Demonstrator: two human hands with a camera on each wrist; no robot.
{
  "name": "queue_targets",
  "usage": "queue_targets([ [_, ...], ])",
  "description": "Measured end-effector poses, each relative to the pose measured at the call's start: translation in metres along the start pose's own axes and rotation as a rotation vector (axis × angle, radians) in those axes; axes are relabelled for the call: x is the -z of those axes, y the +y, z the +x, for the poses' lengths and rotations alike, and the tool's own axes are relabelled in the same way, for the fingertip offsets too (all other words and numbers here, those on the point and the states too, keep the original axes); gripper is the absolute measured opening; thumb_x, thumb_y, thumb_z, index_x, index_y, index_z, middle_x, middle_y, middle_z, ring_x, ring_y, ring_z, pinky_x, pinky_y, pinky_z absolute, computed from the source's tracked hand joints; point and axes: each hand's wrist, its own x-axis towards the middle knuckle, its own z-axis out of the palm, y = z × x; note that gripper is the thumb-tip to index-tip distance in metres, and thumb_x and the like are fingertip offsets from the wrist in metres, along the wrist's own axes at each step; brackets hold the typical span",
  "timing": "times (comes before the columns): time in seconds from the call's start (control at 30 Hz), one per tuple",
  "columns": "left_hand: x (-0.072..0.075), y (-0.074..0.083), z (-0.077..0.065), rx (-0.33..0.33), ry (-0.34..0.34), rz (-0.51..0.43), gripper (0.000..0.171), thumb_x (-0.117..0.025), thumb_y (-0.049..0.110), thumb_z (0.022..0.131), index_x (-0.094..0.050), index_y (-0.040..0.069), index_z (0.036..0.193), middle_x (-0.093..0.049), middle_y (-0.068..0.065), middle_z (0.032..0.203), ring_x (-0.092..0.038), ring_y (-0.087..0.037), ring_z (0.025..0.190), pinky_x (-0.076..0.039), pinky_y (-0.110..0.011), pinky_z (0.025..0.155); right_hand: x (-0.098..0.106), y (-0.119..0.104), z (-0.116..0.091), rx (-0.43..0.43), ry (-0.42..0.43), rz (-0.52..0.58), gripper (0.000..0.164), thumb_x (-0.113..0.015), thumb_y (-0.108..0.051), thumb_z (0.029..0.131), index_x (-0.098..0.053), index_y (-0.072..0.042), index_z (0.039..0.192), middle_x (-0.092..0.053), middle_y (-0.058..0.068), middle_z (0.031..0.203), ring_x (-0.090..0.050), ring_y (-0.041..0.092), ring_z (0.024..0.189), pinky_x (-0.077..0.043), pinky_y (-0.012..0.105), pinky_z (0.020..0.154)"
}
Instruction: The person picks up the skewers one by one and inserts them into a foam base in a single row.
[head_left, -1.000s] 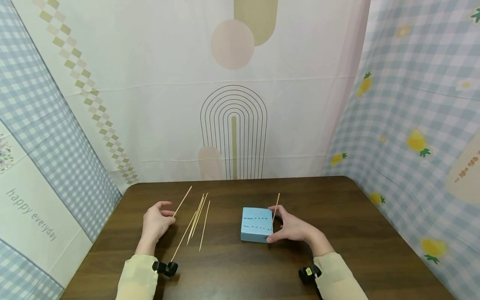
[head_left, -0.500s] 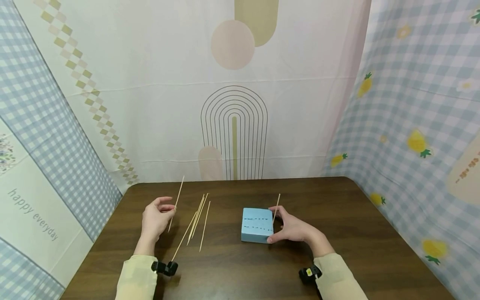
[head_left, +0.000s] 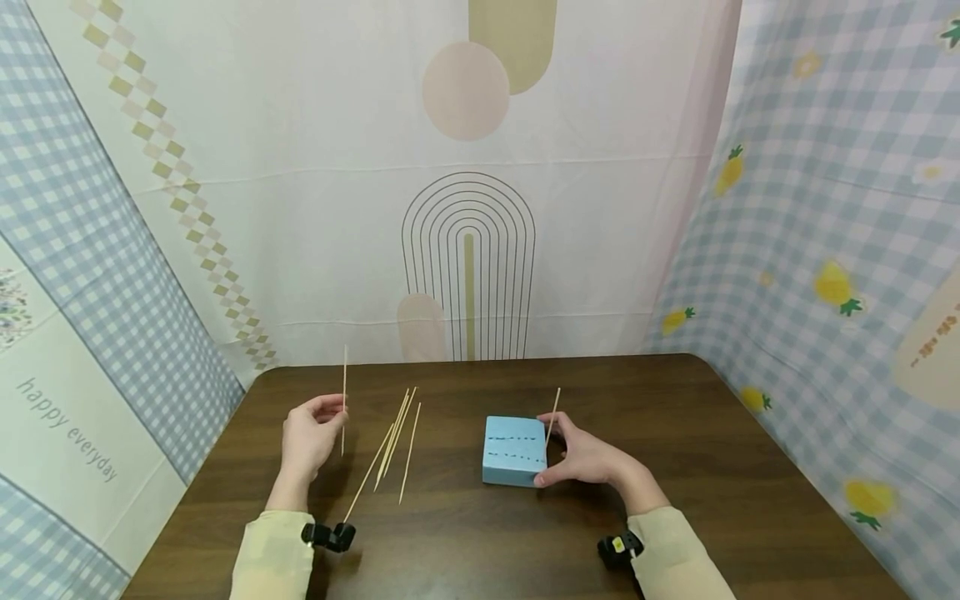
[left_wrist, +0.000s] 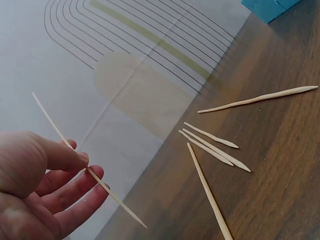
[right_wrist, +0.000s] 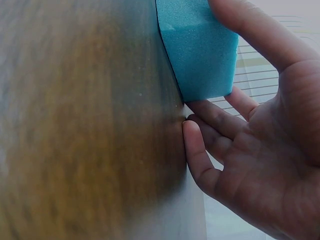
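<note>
My left hand pinches a thin bamboo skewer between thumb and fingers. In the left wrist view the skewer runs across the fingertips, its pointed end away from the palm and off the table. My right hand grips the right side of a light-blue foam block, which lies flat on the table with two rows of dark marks on top. Another skewer stands at the block's right edge, leaning slightly. From the right wrist, the thumb and fingers hold the block's sides.
Several loose skewers lie on the brown wooden table between my left hand and the block. One reaches down to the left wrist camera. Patterned cloths hang behind and at both sides.
My left hand turns its skewer from a rightward slant to nearly upright, and shifts slightly left. The right hand, the block and the loose skewers stay put.
</note>
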Motion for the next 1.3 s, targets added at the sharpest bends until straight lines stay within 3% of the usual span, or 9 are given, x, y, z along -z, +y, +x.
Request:
queue_targets([
  [0.1, -0.001, 0.002, 0.001, -0.012, 0.013, -0.016, 0.025, -0.072, 0.001, 0.099, -0.074, -0.001, 0.124, -0.075, -0.024, 0.115, -0.072, -0.009, 0.087, -0.054, -0.016, 0.071, 0.000, 0.000, 0.000, 0.002, -0.002, 0.002, 0.106, -0.097, -0.032, 0.079, -0.031, -0.008, 0.159, -0.037, 0.027, 0.164, -0.033, 0.043, 0.153, -0.032, 0.067, 0.118],
  [0.3, -0.003, 0.007, 0.000, 0.001, 0.008, -0.136, 0.027, -0.068, 0.001, 0.104, -0.068, -0.001, 0.130, -0.073, -0.028, 0.116, -0.078, -0.023, 0.088, -0.062, -0.025, 0.071, 0.000, 0.000, 0.000, 0.002, -0.002, 0.005, 0.106, -0.097, -0.032, 0.079, -0.031, -0.009, 0.159, -0.036, 0.027, 0.164, -0.032, 0.044, 0.154, -0.031, 0.068, 0.118],
  [0.5, -0.005, 0.011, 0.000, -0.001, 0.008, -0.181, 0.031, -0.067, 0.000, 0.103, -0.066, 0.002, 0.134, -0.073, -0.025, 0.113, -0.077, -0.016, 0.084, -0.062, -0.026, 0.068, 0.000, 0.000, 0.000, 0.001, -0.005, 0.012, 0.106, -0.097, -0.032, 0.079, -0.032, -0.009, 0.159, -0.036, 0.028, 0.164, -0.032, 0.044, 0.154, -0.031, 0.068, 0.118],
  [0.73, -0.008, 0.016, -0.002, -0.057, 0.007, -0.194, 0.042, -0.068, -0.011, 0.097, -0.065, 0.003, 0.136, -0.073, -0.019, 0.111, -0.076, -0.018, 0.088, -0.061, -0.026, 0.070, 0.000, 0.000, 0.000, 0.003, -0.001, 0.005, 0.106, -0.097, -0.033, 0.078, -0.032, -0.010, 0.159, -0.038, 0.026, 0.163, -0.033, 0.043, 0.153, -0.031, 0.068, 0.119],
  [0.87, -0.010, 0.021, -0.005, -0.090, -0.008, -0.216, 0.042, -0.067, -0.013, 0.096, -0.065, 0.002, 0.136, -0.072, -0.020, 0.113, -0.074, -0.013, 0.087, -0.062, -0.031, 0.072, -0.001, 0.000, -0.001, -0.001, -0.001, -0.002, 0.105, -0.097, -0.033, 0.078, -0.033, -0.011, 0.159, -0.038, 0.026, 0.163, -0.034, 0.043, 0.152, -0.032, 0.068, 0.118],
  [1.07, -0.016, 0.038, -0.009, -0.127, -0.030, -0.259, 0.031, -0.068, -0.006, 0.101, -0.068, 0.002, 0.131, -0.072, -0.018, 0.112, -0.076, -0.026, 0.093, -0.063, -0.030, 0.073, -0.002, -0.003, -0.001, 0.005, -0.005, 0.016, 0.104, -0.097, -0.031, 0.079, -0.032, -0.010, 0.159, -0.036, 0.026, 0.164, -0.034, 0.042, 0.152, -0.036, 0.066, 0.116],
  [1.3, -0.031, 0.067, -0.018, -0.152, -0.078, -0.364, 0.026, -0.068, -0.002, 0.103, -0.067, -0.001, 0.129, -0.071, -0.021, 0.112, -0.077, -0.021, 0.090, -0.064, -0.033, 0.074, -0.001, -0.002, -0.002, 0.004, -0.003, 0.022, 0.104, -0.097, -0.030, 0.080, -0.032, -0.011, 0.159, -0.035, 0.027, 0.164, -0.033, 0.042, 0.153, -0.037, 0.065, 0.116],
])
